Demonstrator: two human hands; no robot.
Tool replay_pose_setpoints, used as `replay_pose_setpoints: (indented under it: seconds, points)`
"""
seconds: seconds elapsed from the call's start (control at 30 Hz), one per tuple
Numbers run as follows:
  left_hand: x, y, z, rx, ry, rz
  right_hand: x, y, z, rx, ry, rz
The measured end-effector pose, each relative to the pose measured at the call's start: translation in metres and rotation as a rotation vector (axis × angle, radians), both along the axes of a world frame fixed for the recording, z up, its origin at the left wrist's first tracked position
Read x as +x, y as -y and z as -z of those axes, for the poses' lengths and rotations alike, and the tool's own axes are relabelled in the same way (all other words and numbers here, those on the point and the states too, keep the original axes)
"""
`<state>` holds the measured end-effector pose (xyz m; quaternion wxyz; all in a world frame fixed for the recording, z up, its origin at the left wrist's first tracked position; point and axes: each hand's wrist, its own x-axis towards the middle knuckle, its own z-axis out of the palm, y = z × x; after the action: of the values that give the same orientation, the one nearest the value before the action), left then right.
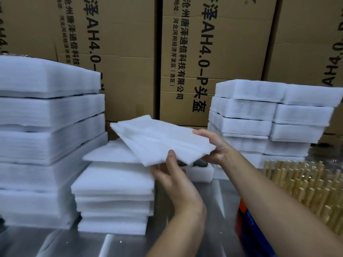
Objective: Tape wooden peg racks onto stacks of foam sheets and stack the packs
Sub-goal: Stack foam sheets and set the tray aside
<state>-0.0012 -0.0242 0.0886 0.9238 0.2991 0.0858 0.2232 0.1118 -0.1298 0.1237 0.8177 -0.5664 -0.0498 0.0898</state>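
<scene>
A thin bundle of white foam sheets (157, 138) hangs tilted in the air above the middle of the table. My left hand (172, 173) pinches its near edge, thumb on top and fingers beneath. My right hand (213, 145) grips its right edge. Below and to the left stands a low stack of loose foam sheets (113, 191). Wooden peg racks (306, 188) with upright pegs lie at the right, behind my right forearm.
Tall piles of foam packs stand at the left (46, 127) and back right (269, 117). Printed cardboard boxes (185, 52) wall the back. A dark object in a small foam block (200, 169) sits under the held sheets. The steel tabletop (111, 243) shows in front. A blue-orange item (248, 223) lies near my right arm.
</scene>
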Motion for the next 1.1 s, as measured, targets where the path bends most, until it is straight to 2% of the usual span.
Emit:
replay_pose_setpoints:
  seconds: [0.1,0.2,0.33,0.5,0.63,0.7,0.73,0.8,0.87,0.93,1.0,1.1]
  points:
    - [-0.003,0.007,0.016,0.062,0.02,0.041,-0.006,-0.007,-0.006,0.043,0.006,0.053]
    - [0.0,0.015,0.039,0.119,-0.052,0.123,-0.007,-0.022,-0.008,0.152,0.0,0.182]
    - [0.021,0.017,0.065,0.196,-0.247,0.235,-0.019,-0.052,0.005,-0.055,0.023,0.271]
    - [0.04,0.012,0.089,0.366,-0.325,0.283,-0.037,-0.072,0.015,-0.232,0.031,0.104]
    - [0.056,0.007,0.099,0.477,-0.368,0.31,-0.039,-0.081,0.016,-0.535,0.205,0.034]
    - [0.062,0.006,0.103,0.512,-0.36,0.31,-0.038,-0.087,0.015,-0.619,0.315,-0.006]
    - [0.063,0.006,0.104,0.508,-0.344,0.307,-0.034,-0.086,0.016,-0.672,0.371,0.045]
    - [0.063,0.005,0.106,0.479,-0.308,0.306,-0.024,-0.076,0.018,-0.727,0.397,0.284]
    - [0.063,0.002,0.106,0.441,-0.292,0.298,-0.004,-0.049,0.032,-0.934,0.351,0.501]
    - [0.066,-0.002,0.106,0.4,-0.293,0.265,0.008,-0.019,0.055,-1.464,0.198,0.373]
    - [0.068,-0.006,0.106,0.363,-0.3,0.224,0.018,0.0,0.077,-1.8,0.082,0.196]
    - [0.073,-0.012,0.104,0.347,-0.299,0.158,0.026,0.006,0.092,-1.866,0.132,0.19]
